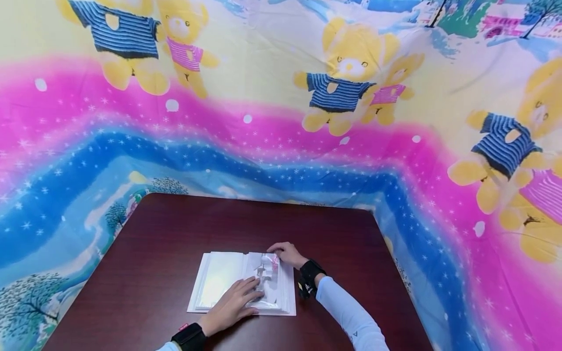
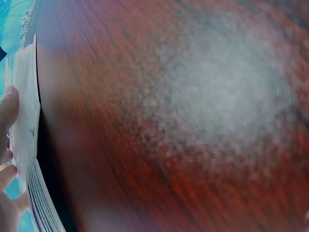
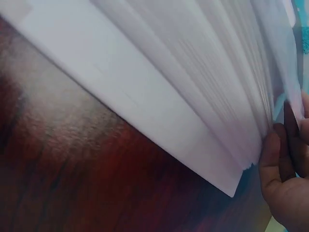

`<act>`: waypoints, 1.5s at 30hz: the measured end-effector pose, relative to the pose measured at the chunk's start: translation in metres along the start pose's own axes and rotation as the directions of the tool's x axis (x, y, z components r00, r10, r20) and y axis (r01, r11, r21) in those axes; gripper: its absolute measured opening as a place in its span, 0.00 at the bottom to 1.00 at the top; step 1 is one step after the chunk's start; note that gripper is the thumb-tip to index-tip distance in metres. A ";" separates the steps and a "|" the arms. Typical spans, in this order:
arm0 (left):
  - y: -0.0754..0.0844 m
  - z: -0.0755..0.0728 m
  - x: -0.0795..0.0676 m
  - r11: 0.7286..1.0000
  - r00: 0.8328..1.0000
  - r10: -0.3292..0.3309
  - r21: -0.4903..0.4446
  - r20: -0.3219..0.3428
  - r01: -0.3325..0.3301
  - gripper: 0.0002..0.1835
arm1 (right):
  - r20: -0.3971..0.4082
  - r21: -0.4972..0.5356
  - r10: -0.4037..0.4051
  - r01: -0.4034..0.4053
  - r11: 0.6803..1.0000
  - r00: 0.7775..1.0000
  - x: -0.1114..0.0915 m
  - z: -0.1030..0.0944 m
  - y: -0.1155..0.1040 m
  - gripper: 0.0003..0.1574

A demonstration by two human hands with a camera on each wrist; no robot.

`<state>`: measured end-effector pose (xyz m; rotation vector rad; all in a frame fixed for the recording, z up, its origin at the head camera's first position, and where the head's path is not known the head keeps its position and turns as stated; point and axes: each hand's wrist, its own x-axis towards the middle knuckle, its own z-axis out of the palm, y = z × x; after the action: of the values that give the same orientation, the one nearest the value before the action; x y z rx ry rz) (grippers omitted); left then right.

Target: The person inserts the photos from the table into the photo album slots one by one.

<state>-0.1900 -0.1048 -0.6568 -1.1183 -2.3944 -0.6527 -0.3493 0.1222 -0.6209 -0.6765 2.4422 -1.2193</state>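
A white album (image 1: pixel 219 278) lies open on the table, its pages thick and stacked. Glossy transparent film with a pink-and-grey print (image 1: pixel 267 273) covers the right-hand page. My left hand (image 1: pixel 236 301) rests on this page near the spine, fingers spread and fairly straight. In the left wrist view, its thumb (image 2: pixel 8 108) lies by the lower page edges. At the page's top right corner is my right hand (image 1: pixel 288 254), fingers bent. The right wrist view shows its fingers (image 3: pixel 285 179) pinching the edge of a transparent sleeve page (image 3: pixel 277 53) beside the other leaves.
The dark reddish-brown table (image 1: pixel 175 229) extends around the album on all sides. A patterned cloth (image 1: pixel 263 131) with bears hangs behind and beside the table. Black bands (image 1: pixel 190 336) are strapped round both wrists.
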 end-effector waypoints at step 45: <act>-0.025 -0.098 0.021 0.384 0.550 -0.822 -0.572 0.145 0.725 0.22 | 0.012 -0.326 -0.121 0.118 0.938 0.993 -0.069 0.007 0.028 0.31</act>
<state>-0.2060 -0.1622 -0.5726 0.0810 -2.5335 -1.8134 -0.2954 0.1702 -0.6426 -0.9236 2.6723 -0.8618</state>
